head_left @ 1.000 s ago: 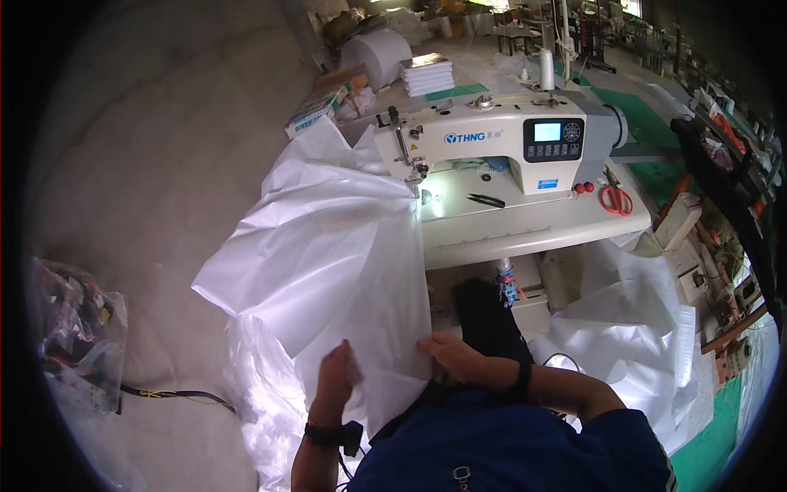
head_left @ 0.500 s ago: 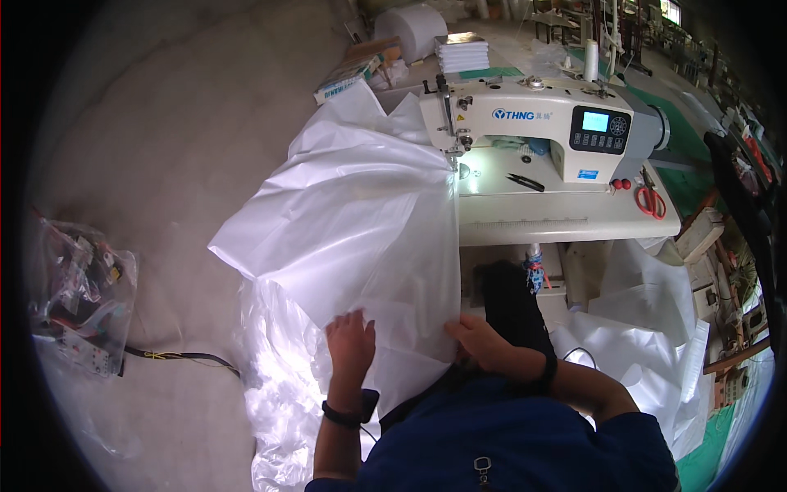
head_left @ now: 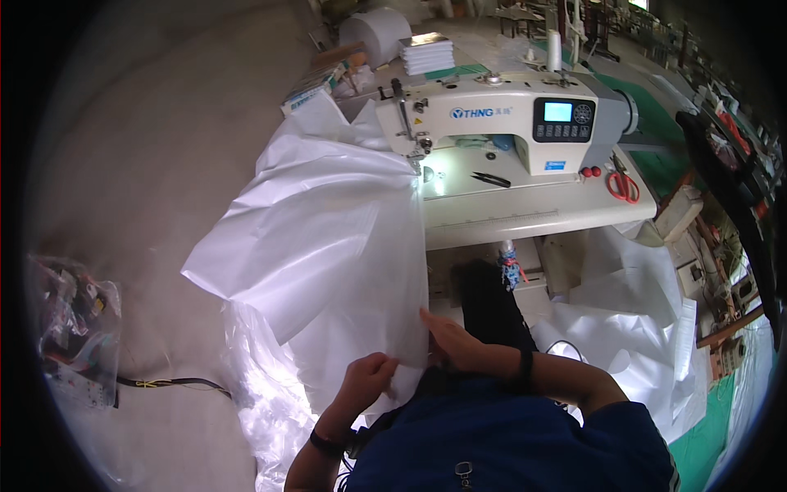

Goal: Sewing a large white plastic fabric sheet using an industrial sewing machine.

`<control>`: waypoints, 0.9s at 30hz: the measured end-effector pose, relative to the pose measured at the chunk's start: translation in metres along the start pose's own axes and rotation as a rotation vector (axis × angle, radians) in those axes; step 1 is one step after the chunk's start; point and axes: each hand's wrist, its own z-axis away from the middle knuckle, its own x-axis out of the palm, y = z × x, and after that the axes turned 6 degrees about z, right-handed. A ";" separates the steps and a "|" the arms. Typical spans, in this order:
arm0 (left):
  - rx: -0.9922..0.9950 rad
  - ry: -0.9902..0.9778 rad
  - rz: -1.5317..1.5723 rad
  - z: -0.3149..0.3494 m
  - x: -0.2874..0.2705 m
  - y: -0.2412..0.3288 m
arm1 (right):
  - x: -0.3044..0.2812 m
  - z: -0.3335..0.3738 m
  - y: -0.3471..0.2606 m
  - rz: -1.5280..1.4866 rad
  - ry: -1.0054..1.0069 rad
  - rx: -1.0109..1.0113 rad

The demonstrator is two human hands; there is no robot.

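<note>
A large white plastic sheet point(head_left: 328, 238) runs from under the needle end of a sewing machine point(head_left: 484, 107) down toward my lap. Its straight right edge hangs nearly vertical. My left hand point(head_left: 370, 379) is closed in a pinch on the sheet's lower part. Higher up and to the right, my right hand point(head_left: 452, 340) grips that right edge, thumb on top and the other fingers partly hidden. A lamp lights the needle area of the machine bed point(head_left: 533, 209).
Black thread snips point(head_left: 492, 179) and red-handled scissors point(head_left: 622, 185) lie on the bed. More white sheeting point(head_left: 631, 328) is heaped at right. Crumpled clear plastic point(head_left: 262, 385) hangs at left. A bag of parts point(head_left: 78, 328) and a black cable point(head_left: 176, 382) lie on the floor.
My left hand has gone from loosely spread over the sheet to pinching it, lower and further right. The whole view has shifted and tilted slightly; my right hand stays at the edge.
</note>
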 end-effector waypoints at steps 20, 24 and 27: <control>0.465 0.789 -0.929 -0.029 -0.034 -0.003 | -0.005 0.002 0.004 0.366 0.002 -0.025; 0.441 0.852 -1.275 -0.069 -0.057 -0.035 | -0.005 0.006 0.004 0.408 0.030 -0.076; 0.131 0.785 -1.061 -0.084 -0.127 -0.098 | -0.016 -0.007 0.024 0.431 0.001 -0.101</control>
